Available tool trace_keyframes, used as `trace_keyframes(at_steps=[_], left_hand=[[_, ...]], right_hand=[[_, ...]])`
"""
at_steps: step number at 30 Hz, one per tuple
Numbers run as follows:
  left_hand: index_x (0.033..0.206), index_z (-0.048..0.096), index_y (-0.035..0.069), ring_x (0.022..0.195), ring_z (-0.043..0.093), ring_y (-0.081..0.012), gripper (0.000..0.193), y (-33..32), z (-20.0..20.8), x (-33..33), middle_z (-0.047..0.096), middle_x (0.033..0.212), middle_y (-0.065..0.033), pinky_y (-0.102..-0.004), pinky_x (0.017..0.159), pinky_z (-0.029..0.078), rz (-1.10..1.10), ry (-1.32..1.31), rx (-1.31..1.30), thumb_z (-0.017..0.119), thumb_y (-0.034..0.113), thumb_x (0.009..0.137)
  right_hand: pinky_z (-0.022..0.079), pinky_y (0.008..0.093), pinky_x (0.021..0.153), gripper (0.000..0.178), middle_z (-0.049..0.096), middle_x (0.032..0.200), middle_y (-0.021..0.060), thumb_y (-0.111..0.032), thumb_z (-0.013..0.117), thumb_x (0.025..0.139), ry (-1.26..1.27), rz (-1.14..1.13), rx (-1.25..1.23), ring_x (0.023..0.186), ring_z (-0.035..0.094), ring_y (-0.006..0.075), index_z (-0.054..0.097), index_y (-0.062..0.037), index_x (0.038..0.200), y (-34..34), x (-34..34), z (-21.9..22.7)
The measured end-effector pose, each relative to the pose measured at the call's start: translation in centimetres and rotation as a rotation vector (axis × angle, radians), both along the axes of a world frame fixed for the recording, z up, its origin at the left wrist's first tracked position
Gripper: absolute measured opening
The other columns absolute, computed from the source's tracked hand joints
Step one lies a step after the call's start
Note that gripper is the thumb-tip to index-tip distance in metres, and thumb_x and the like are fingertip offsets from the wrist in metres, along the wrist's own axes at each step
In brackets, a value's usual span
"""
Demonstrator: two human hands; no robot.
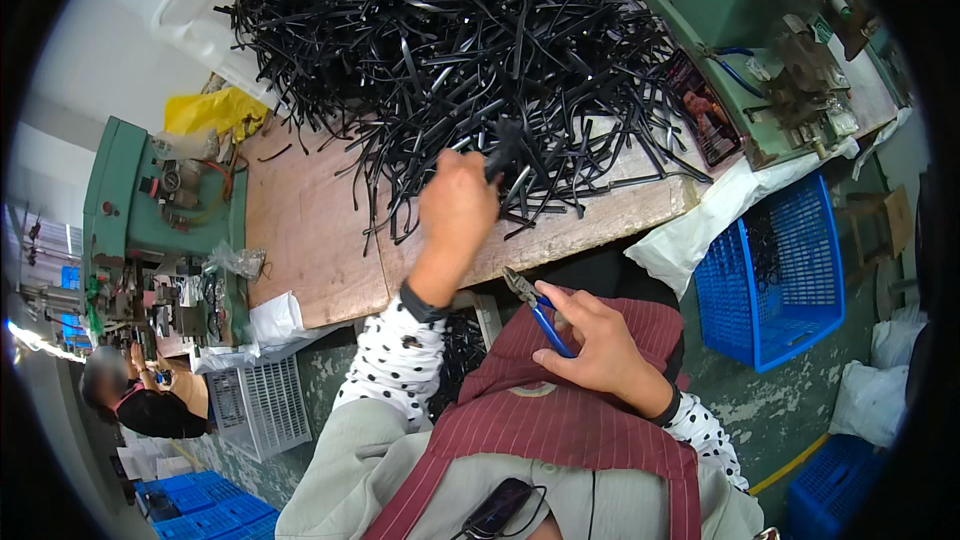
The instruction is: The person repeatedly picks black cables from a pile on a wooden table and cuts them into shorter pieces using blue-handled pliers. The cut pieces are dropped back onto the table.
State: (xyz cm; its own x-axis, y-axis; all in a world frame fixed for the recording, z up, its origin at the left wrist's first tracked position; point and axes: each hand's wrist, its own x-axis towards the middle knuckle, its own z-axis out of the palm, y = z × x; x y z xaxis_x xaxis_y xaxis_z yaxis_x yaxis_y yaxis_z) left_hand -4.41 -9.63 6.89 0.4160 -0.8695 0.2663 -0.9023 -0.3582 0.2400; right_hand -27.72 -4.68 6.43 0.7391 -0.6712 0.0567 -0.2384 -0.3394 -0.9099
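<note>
Observation, head view: the left hand (458, 202) was raised over the near edge of the pile of black plastic strips (450, 50) heaped on the wooden table (310, 230). Its fingers were closed on one black strip piece (505, 152), which stood up just above the knuckles, touching the loose ends of the pile behind it. The right hand (598, 345) rested low against the maroon striped apron (560, 420), well apart from the pile, its grip clamped on the blue handles of a pair of small cutting pliers (535, 308); the pliers' jaws pointed up and to the left, toward the left wrist, and looked nearly closed, though that was hard to tell. Judged step: picking a single piece out of the heap, with the tool held ready. The next move would seem to call for bringing piece and pliers together, since they were apart at this moment. A blue basket (780, 280) stood on the floor to the right of the table, and a green machine (770, 50) sat at the table's far right.
</note>
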Motion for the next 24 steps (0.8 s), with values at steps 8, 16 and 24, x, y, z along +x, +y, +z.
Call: trace_keyframes(at_steps=[8, 16, 24], left_hand=[[0.092, 0.059, 0.004, 0.076, 0.065, -0.0414, 0.021, 1.4, 6.5, 7.1, 0.067, 0.078, -0.0201, -0.0505, 0.067, 0.05, -0.064, -0.028, 0.162, 0.068, 0.019, 0.078], [0.103, 0.06, 0.008, 0.052, 0.042, -0.0045, 0.019, 6.1, 3.0, 2.9, 0.055, 0.071, 0.0012, -0.02, 0.049, 0.038, -0.091, 1.607, -0.421, 0.065, 0.023, 0.093], [0.101, 0.059, 0.014, 0.048, 0.035, -0.0042, 0.017, 7.2, -0.3, 1.0, 0.046, 0.065, 0.0049, -0.023, 0.049, 0.032, -0.335, 2.207, -0.375, 0.05, 0.029, 0.101]], right_hand=[[0.054, 0.0359, 0.07, 0.08, 0.057, 0.089, 0.0107, -0.023, 0.082, 0.067, -0.04, 0.01, -0.065, 0.076, 0.064, 0.0247, 0.05, -0.0133, 0.139, -0.1, 0.6, -0.7], [0.051, 0.0376, 0.068, 0.082, 0.054, 0.093, 0.0119, -0.022, 0.083, 0.063, -0.019, -0.061, -0.235, 0.08, 0.061, 0.0295, 0.05, -0.0124, 0.138, -0.4, 1.1, -0.4], [0.049, 0.0357, 0.063, 0.081, 0.052, 0.095, 0.0108, -0.018, 0.081, 0.06, 0.02, -0.039, -0.477, 0.08, 0.056, 0.0261, 0.053, -0.0145, 0.135, -0.1, 1.5, 0.7]])
